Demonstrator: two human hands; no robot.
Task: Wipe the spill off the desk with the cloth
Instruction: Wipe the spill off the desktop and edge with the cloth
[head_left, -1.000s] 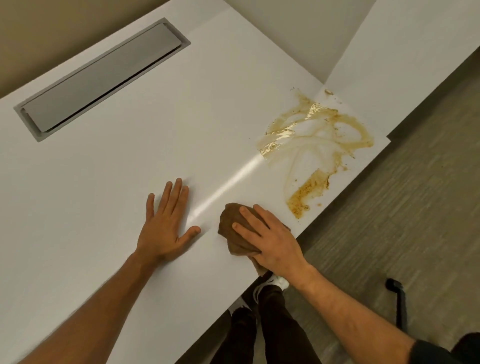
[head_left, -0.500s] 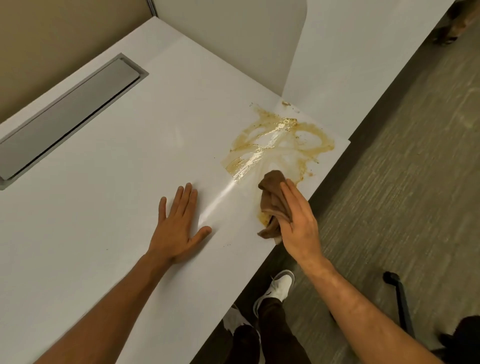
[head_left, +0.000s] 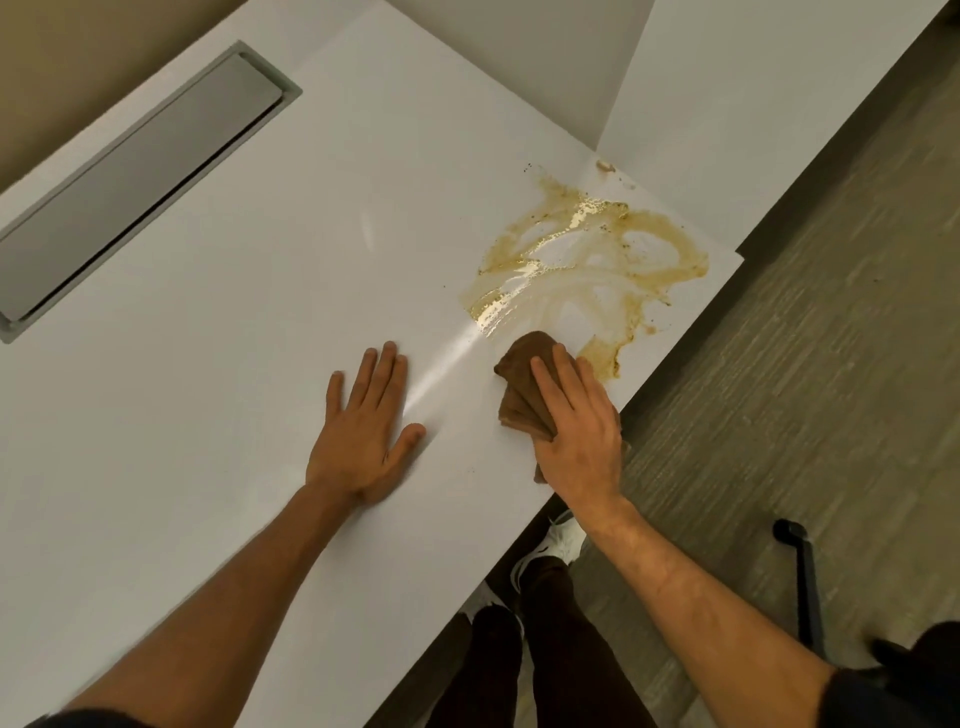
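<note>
A brown, smeared spill (head_left: 587, 260) covers the right corner of the white desk (head_left: 234, 338), with a thicker patch near the front edge. My right hand (head_left: 576, 426) presses a crumpled brown cloth (head_left: 519, 379) flat on the desk at the spill's near edge, fingers pointing toward the stain. Part of the cloth is hidden under the palm. My left hand (head_left: 363, 431) lies flat on the bare desk to the left of the cloth, fingers spread, holding nothing.
A grey cable flap (head_left: 135, 176) is set into the desk at the back left. A white divider panel (head_left: 519, 67) rises behind the spill. The desk's front edge runs diagonally; beyond it are grey carpet (head_left: 805, 389), my legs and shoes (head_left: 550, 540), and a black chair base (head_left: 800, 577).
My right hand carried the cloth from the bare desk into the spill, then drew it back to the stain's near edge. The lower part of the spill looks thinner. The left hand stayed planted.
</note>
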